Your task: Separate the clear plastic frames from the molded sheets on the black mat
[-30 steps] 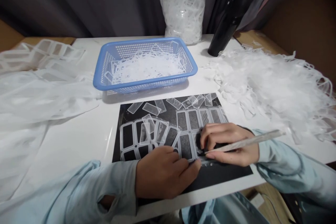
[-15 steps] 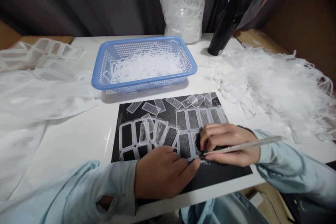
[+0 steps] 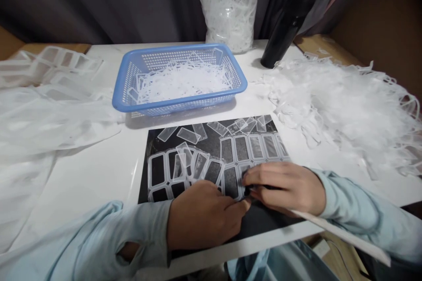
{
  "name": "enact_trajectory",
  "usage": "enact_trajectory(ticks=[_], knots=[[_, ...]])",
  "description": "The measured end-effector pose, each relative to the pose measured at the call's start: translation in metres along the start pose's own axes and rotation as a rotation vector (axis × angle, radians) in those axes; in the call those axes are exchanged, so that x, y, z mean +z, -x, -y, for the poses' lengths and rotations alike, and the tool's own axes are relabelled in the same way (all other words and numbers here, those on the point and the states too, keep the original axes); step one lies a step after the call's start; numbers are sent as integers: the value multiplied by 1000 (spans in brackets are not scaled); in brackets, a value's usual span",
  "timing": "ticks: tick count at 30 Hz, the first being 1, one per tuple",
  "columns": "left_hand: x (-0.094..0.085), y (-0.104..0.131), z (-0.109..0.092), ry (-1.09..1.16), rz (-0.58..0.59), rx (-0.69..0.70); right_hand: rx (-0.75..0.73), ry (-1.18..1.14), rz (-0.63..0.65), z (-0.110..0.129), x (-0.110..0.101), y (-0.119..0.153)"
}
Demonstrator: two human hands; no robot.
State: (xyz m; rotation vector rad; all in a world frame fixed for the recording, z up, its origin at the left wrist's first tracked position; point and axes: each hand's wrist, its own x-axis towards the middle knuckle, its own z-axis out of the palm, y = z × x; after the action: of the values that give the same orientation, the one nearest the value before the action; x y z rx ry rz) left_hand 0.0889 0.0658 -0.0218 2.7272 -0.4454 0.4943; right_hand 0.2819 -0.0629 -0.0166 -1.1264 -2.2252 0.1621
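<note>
Item: my left hand (image 3: 207, 215), palm down over the near part of the black mat (image 3: 260, 224). Fingers curled, with one fingertip reaching the near edge of the sheet of joined frames (image 3: 241, 148); whether they pinch it, I cannot tell.

Item: my right hand (image 3: 288, 189), just beside the left one. Fingers bent and nearly closed, their tips low over a frame opening. A slim white stick (image 3: 349, 236) is in their hold; it slants out from under the hand, past the near edge of the tabletop (image 3: 89, 171). Its inner end is hidden.

Item: the sheet, translucent, in two rows of rounded rectangular openings, flat on the mat between and beyond my hands; part of the lower row lies under them.

Item: loose clear rectangles (image 3: 187, 135), several, some overlapping, along the mat's far side; a few more lie across the sheet's left part.

Item: one blue basket (image 3: 180, 104), perforated, beyond the mat, holding a pile of thin white pieces (image 3: 187, 81).

Item: one clear bag (image 3: 231, 9), filled with white strips, upright behind the basket.

Item: one black bottle (image 3: 286, 28), to the right of the bag.

Item: a heap of white strips (image 3: 343, 105), right side.

Item: translucent sheets (image 3: 52, 112), piled at left.
</note>
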Motion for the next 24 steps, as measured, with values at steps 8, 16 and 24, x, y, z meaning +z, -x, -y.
enact_trajectory(ticks=[8,16,24], knots=[[2,5,0,-32,15,9,386,328,-283,-11,-25,2],[0,2,-5,-91,-155,23,709,146,-499,-31,-47,11],[-1,-4,3,26,62,-77,538,-291,-90,-29,-31,8]])
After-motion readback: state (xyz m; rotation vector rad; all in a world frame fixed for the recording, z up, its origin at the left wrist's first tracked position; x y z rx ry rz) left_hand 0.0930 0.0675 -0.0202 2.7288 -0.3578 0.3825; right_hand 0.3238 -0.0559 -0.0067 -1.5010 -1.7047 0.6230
